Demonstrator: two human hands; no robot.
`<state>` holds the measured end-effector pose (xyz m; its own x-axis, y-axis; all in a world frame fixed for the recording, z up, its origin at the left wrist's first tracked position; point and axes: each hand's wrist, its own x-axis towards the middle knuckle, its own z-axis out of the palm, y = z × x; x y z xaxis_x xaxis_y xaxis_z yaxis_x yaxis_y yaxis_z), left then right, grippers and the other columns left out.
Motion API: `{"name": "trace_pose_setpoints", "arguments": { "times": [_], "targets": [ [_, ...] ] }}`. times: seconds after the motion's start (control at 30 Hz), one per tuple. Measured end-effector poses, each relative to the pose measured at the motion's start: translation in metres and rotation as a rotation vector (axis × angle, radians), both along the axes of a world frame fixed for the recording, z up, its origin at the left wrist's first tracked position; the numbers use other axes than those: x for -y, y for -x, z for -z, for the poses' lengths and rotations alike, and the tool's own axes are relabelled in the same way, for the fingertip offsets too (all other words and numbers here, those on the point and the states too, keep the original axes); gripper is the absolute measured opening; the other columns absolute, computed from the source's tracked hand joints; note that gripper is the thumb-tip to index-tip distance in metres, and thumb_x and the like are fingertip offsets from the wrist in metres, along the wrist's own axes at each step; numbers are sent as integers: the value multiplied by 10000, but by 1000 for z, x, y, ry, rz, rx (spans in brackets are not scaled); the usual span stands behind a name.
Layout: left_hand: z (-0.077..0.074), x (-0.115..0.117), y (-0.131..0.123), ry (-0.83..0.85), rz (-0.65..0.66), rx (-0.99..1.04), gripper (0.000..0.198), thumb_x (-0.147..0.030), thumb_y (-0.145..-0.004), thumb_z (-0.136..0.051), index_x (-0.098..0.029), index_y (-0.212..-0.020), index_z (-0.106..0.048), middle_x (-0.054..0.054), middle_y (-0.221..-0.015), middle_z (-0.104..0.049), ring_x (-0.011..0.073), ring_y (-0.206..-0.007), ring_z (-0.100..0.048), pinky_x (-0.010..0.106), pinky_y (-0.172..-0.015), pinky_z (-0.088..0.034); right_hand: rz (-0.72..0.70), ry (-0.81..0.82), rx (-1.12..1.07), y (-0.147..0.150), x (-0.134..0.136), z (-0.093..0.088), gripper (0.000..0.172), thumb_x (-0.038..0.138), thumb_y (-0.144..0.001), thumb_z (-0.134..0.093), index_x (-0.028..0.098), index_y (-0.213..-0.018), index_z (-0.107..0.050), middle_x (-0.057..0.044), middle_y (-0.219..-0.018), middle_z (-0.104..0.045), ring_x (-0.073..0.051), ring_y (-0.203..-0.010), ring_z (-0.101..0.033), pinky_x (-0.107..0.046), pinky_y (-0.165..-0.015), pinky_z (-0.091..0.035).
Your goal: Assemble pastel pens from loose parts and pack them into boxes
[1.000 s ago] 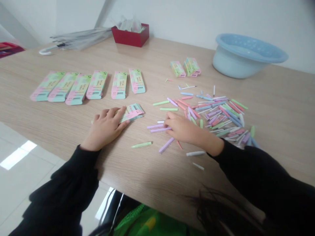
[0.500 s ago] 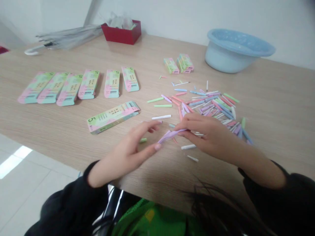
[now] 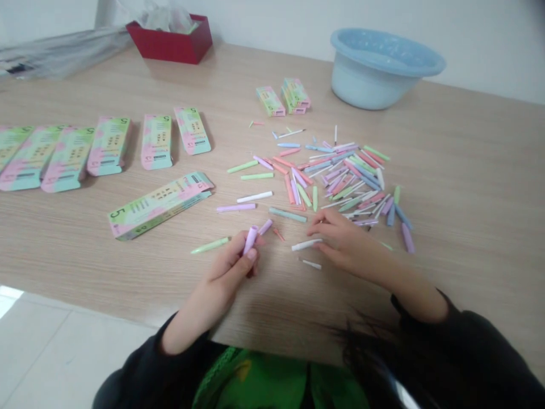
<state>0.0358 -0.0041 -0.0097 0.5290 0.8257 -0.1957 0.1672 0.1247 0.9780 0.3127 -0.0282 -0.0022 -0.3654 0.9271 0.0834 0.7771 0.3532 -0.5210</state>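
Note:
My left hand (image 3: 232, 264) is closed around a purple pen-like tube (image 3: 250, 240), whose wide end points up between thumb and fingers. A second purple tube (image 3: 265, 227) shows just beyond the fingertips; whether this hand also grips it I cannot tell. My right hand (image 3: 340, 238) is open, with thumb and fingers apart over the right end of a white tube (image 3: 304, 245) lying on the table. Close by lie a thin white piece (image 3: 311, 264), a teal tube (image 3: 288, 215) and a light green tube (image 3: 210, 245). Past my right hand spreads a pile of coloured tubes and thin white sticks (image 3: 353, 176).
One printed box (image 3: 159, 205) lies left of my left hand, with a row of similar boxes (image 3: 108, 146) behind it. Several smaller boxes (image 3: 294, 95) stand farther back. A blue basin (image 3: 370, 85), a red box (image 3: 170, 45) and a folded clear umbrella (image 3: 72, 51) are along the wall.
The purple piece held between both hands is now at my left hand only. My right hand has let go and opened over the white tube. The view has shifted to the right.

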Motion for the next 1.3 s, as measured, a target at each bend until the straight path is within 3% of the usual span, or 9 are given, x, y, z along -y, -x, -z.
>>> {"name": "trace_pose_setpoints", "arguments": {
  "times": [0.17,0.37,0.53,0.63,0.73,0.83,1.07,1.2,1.3],
  "targets": [
    [3,2,-16,-30,-93,-54,152,-344,-961,-510,-206,-971,-574,-16,-768,-475,178,-719,-443,320,-682,-358,5,5,24,3,1,25,177,83,-917,-522,161,-898,-680,-128,-1027,-649,-259,-992,-609,-410,-887,-492],
    [5,2,-20,-101,-117,-102,188,-376,-978,-489,-216,-974,-586,-32,-672,-442,183,-652,-430,318,-635,-344,159,-83,145,1,2,23,201,145,-976,-471,170,-1013,-667,-136,-1086,-717,-294,-1052,-622,-438,-909,-433],
    [6,6,-26,-164,6,-158,253,-396,-1012,-455,-215,-955,-622,-10,-724,-554,202,-707,-531,331,-695,-422,246,-92,210,3,3,25,186,175,-969,-497,156,-1020,-675,-147,-1074,-702,-324,-1065,-614,-454,-929,-437],
    [6,7,-32,-238,105,-260,253,-373,-1019,-447,-213,-955,-632,21,-839,-659,232,-808,-610,349,-759,-455,304,-107,184,5,10,22,232,184,-949,-542,133,-1151,-644,-179,-1160,-659,-341,-1101,-595,-473,-949,-460],
    [10,7,-34,-280,130,-311,262,-362,-1026,-422,-210,-973,-628,47,-909,-709,263,-899,-658,366,-795,-477,270,-121,121,9,26,13,210,192,-942,-563,151,-1140,-622,-164,-1133,-650,-328,-1096,-594,-478,-956,-481],
    [14,6,-34,-303,121,-328,260,-345,-1025,-419,-204,-997,-635,62,-936,-729,277,-953,-676,370,-815,-492,185,-15,90,17,42,9,149,204,-949,-571,163,-1078,-633,-142,-1094,-667,-305,-1047,-616,-473,-930,-504],
    [17,8,-38,-303,159,-375,225,-304,-960,-533,-198,-1127,-640,70,-1000,-743,266,-946,-681,393,-860,-504,171,141,45,33,48,25,105,140,-947,-557,142,-991,-653,-125,-1049,-660,-273,-970,-629,-433,-875,-526],
    [19,9,-40,-369,131,-420,214,-296,-981,-505,-196,-1100,-652,74,-1010,-748,256,-920,-685,397,-844,-517,161,78,37,38,48,34,166,100,-973,-508,130,-871,-635,-114,-942,-645,-252,-885,-623,-395,-815,-526],
    [18,8,-42,-533,185,-491,254,-260,-1011,-451,-189,-1112,-673,93,-1046,-739,262,-951,-676,408,-855,-523,151,-2,9,30,48,37,163,69,-966,-504,135,-893,-633,-108,-946,-644,-248,-891,-622,-385,-822,-518]
  ]
}}
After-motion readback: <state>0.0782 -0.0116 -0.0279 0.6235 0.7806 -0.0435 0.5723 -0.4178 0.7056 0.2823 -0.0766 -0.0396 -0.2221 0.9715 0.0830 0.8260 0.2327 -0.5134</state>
